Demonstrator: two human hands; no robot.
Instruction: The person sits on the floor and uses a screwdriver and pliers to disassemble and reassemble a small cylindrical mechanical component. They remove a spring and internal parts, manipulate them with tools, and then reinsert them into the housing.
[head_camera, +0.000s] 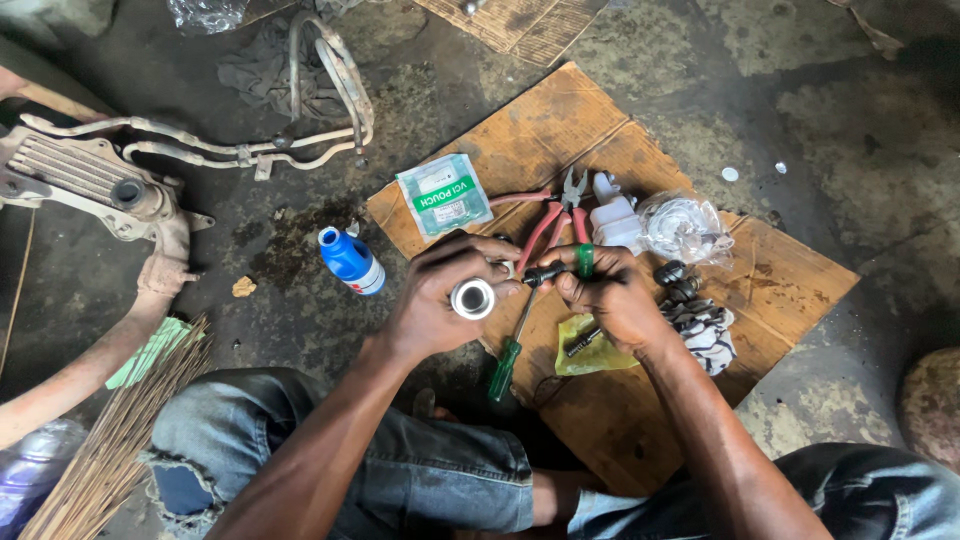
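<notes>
I see my left hand (432, 300) wrapped around a short shiny metal cylinder with a hollow bore (473, 298), its open end turned up toward the camera, probably so the bore stays in view. My right hand (608, 296) is closed on a small dark tool with a green band (572, 266), its tip brought close to the cylinder's rim. Both hands hover just above a flattened sheet of brown cardboard (770, 290), which seems to serve as a mat keeping parts off the grimy concrete floor (850, 130). Within reach on it lie red-handled pliers (553, 215), a green-handled screwdriver (508, 362) and a green-and-white sachet (444, 194). A blue plastic bottle with a white cap (350, 260) lies just off the cardboard. Another person's hand (165, 270) rests on a rusty metal frame (90, 180) at left.
</notes>
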